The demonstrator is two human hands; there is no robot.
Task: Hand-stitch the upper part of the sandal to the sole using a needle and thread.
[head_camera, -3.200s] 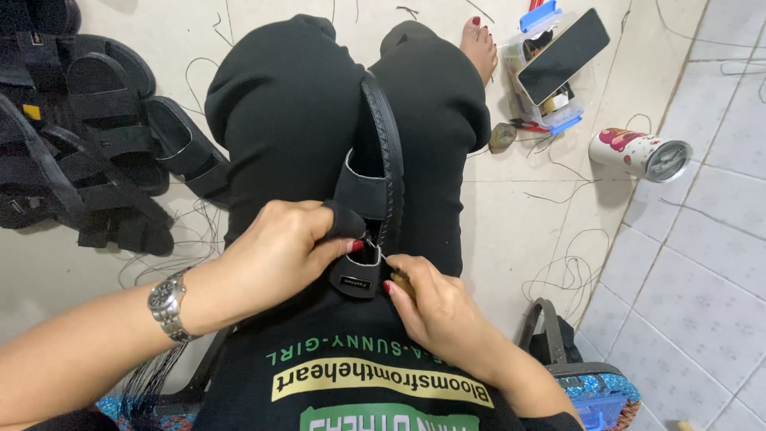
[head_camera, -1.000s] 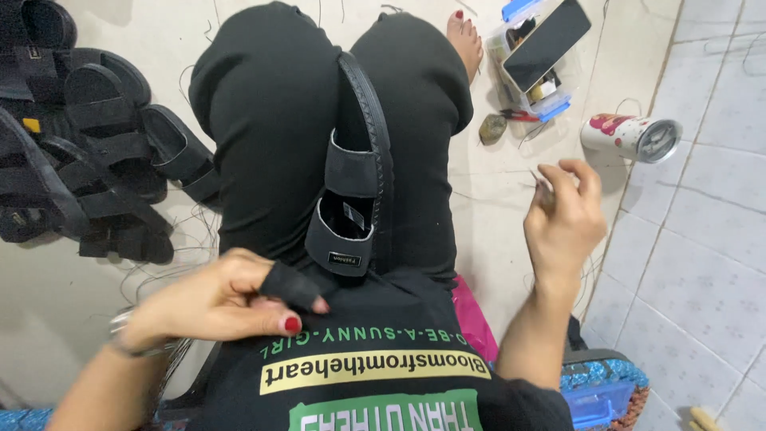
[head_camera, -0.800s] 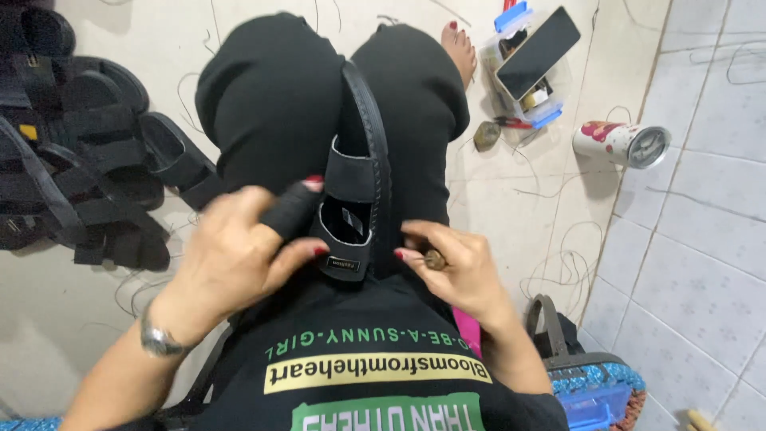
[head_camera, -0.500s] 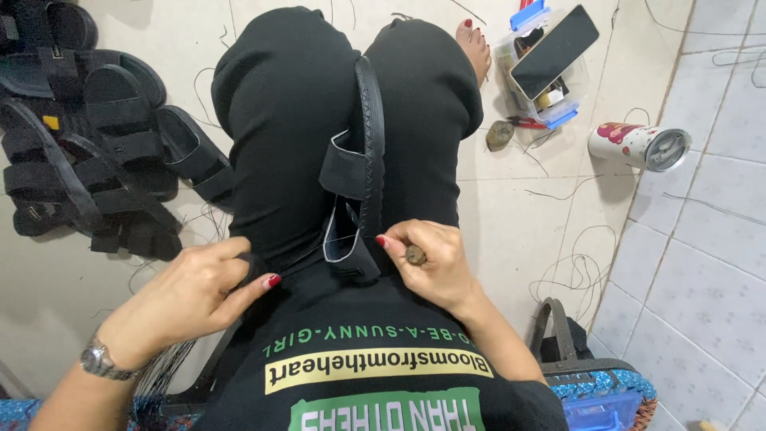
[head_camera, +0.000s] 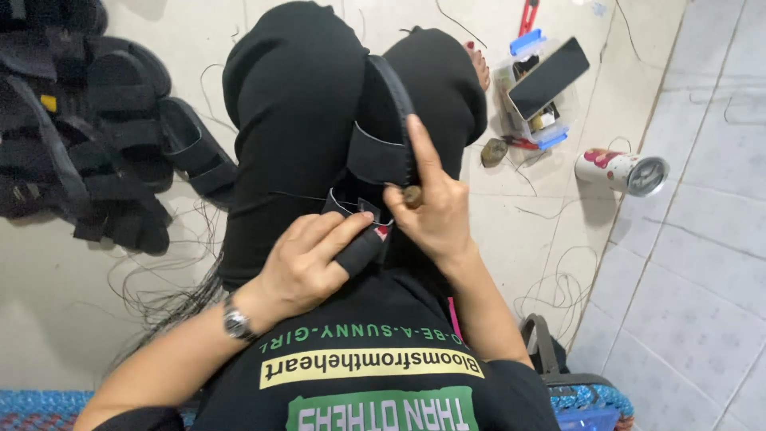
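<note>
Both hands, left (head_camera: 307, 263) and right (head_camera: 431, 207), seemingly grip the black sandal (head_camera: 379, 152) on the lap.

Two hands, your left hand (head_camera: 307, 263) and right hand (head_camera: 427, 211), meet on one black sandal (head_camera: 381, 156) in your lap. One pile of black sandals (head_camera: 88, 136), one phone (head_camera: 548, 77), one clear box (head_camera: 531, 120), one can (head_camera: 621, 171) share the floor.

Both hands' grip hides the sandal's (head_camera: 381, 152) near end.
</note>
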